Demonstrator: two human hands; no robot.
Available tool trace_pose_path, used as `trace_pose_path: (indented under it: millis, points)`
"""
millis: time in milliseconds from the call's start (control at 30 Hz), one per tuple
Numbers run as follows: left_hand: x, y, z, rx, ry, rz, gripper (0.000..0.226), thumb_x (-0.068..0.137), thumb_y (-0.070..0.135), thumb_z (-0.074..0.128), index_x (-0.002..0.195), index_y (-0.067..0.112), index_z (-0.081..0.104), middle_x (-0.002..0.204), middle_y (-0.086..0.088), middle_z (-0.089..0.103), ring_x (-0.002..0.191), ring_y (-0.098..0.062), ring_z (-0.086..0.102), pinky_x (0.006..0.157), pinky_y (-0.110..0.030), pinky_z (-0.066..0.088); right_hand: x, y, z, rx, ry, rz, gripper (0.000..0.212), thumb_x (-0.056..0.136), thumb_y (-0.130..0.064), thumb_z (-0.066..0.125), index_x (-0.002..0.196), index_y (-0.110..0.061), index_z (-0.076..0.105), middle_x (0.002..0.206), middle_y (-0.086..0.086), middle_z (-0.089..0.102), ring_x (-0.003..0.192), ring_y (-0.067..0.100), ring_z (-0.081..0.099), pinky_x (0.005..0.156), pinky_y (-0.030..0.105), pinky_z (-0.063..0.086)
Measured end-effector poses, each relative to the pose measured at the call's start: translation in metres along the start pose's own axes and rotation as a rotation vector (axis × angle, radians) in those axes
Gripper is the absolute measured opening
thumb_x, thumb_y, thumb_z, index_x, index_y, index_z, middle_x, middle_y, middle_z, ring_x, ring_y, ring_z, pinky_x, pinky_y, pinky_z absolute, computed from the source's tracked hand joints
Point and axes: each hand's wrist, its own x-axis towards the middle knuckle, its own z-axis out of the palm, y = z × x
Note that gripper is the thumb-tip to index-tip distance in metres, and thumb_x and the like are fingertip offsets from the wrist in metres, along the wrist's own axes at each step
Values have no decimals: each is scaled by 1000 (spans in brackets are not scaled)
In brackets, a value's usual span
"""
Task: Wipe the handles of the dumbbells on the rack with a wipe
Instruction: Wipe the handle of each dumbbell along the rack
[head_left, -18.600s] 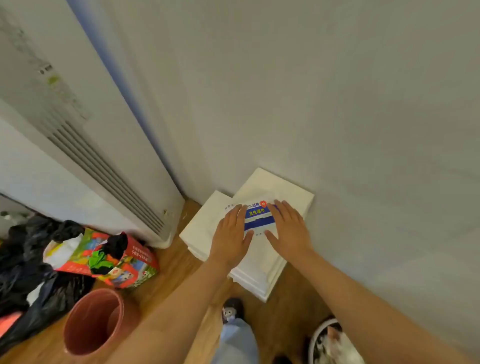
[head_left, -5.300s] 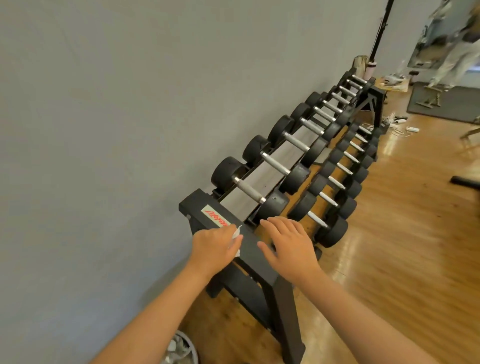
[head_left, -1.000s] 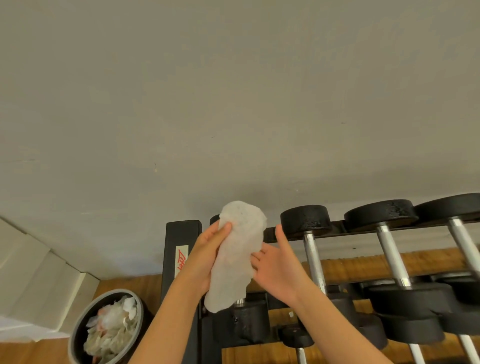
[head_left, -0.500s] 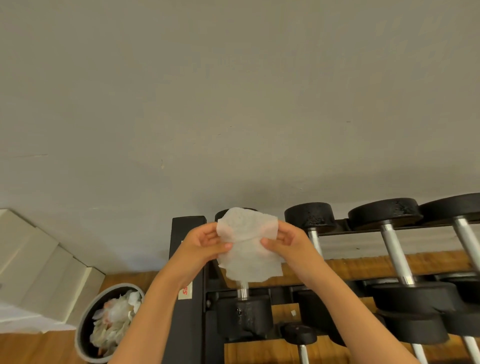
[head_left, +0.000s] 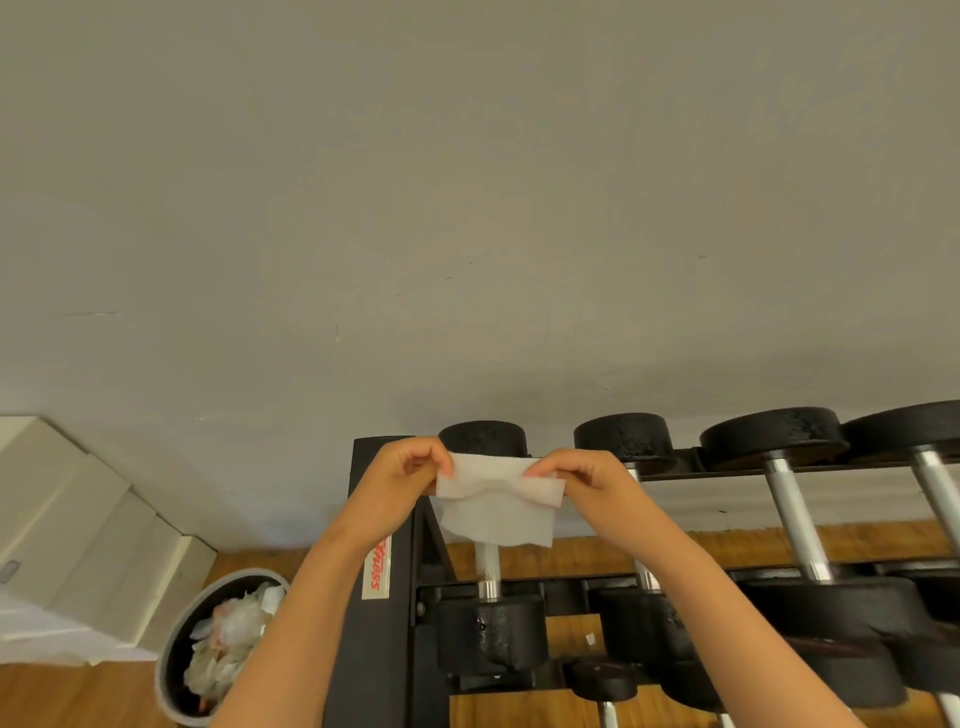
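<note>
Step in hand, as judged: opening the wipe (head_left: 496, 506) flat before the 1st pass.

Grip: L hand (head_left: 400, 483) pinched the wipe's top-left corner betw. thumb and fingertips. R hand (head_left: 589, 486) pinched the top-right corner the same way.

Position: the wipe hung in the air, stretched betw. both hands, top edge folded over. It sat directly above the handle (head_left: 488, 571) of the leftmost dumbbell (head_left: 491, 636) on the rack (head_left: 382, 639), upper tier. It did not touch the handle.

The step probably called for:
1. Even tension on both corners, since a thin sheet tends to cling and re-fold.
2. Lowering it onto the handle and wrapping w/ one hand, no bare steel left.
3. A run from head to head w/ a twist, to reach the whole round.
4. Working L to R along the tier.

A bin (head_left: 174, 670) stood left of the rack, handy for the spent wipe.
</note>
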Motion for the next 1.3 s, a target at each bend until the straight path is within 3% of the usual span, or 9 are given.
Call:
trace_pose_path:
  millis: [167, 333, 500, 600, 733, 933, 1100, 1233, 1300]
  points:
    - [-2, 5, 4, -87, 13, -55, 29, 96, -2, 47, 79, 7, 68, 87, 8, 71, 94, -13, 69, 74, -23, 56, -2, -2, 1, 75, 61, 11, 41, 100, -9, 41, 85, -30, 72, 109, -13, 62, 108, 6, 53, 91, 21, 45]
    - [-6, 4, 15, -111, 84, -60, 8, 91, 9, 62, 89, 13, 68, 100, 1, 68, 97, -16, 66, 77, -29, 58, 2, -5, 14, 53, 181, -16, 12, 87, -17, 68, 82, -27, 64, 100, -12, 60, 98, 8, 57, 73, 16, 50]
    - [-7, 0, 25, -136, 132, -113, 30, 82, 5, 73, 107, 19, 63, 119, 2, 61, 99, -18, 68, 77, -37, 61, 8, -3, 29, 57, 269, 6, 33, 84, -10, 71, 95, -34, 51, 105, -20, 51, 96, 4, 54, 63, 11, 49]
    - [-8, -5, 26, -86, 144, -101, 39, 82, 3, 73, 111, 26, 60, 117, 11, 59, 95, -7, 67, 72, -28, 59, 12, -1, 35, 70, 304, 23, 45, 83, -8, 72, 107, -35, 46, 103, -23, 48, 93, 1, 53, 64, 11, 50]
    - [-10, -11, 32, 67, 246, -42, 45, 81, 3, 73, 111, 31, 56, 116, 19, 54, 100, -7, 59, 69, -14, 53, 15, 3, 48, 148, 363, 83, 51, 82, -5, 72, 118, -30, 45, 99, -24, 49, 88, -3, 53, 60, 9, 49]
    - [-11, -12, 52, 71, 308, 34, 63, 83, 7, 73, 134, 32, 45, 113, 13, 57, 100, 3, 57, 79, -13, 51, 18, 6, 64, 196, 424, 58, 41, 84, -5, 70, 107, -31, 50, 101, -15, 58, 92, 3, 61, 69, 17, 52]
    - [-11, -17, 57, -15, 261, 39, 66, 86, 11, 70, 141, 32, 38, 118, 11, 64, 110, 1, 59, 81, -22, 56, 19, 5, 65, 336, 368, 42, 44, 94, -13, 59, 128, -33, 41, 97, -4, 72, 95, 1, 66, 81, 18, 50]
    - [-10, -17, 57, -208, 278, -16, 59, 81, 23, 72, 134, 25, 45, 124, 8, 63, 113, -1, 60, 86, -22, 54, 19, 9, 66, 396, 276, 46, 41, 99, -24, 50, 137, -32, 36, 102, -22, 70, 103, 0, 62, 95, 28, 48]
    - [-7, -18, 57, -308, 306, -81, 57, 76, 33, 72, 128, 24, 51, 122, 5, 65, 112, -7, 62, 87, -30, 57, 16, 10, 69, 358, 187, 28, 40, 100, -28, 48, 137, -33, 35, 107, -25, 67, 106, -1, 60, 95, 22, 47]
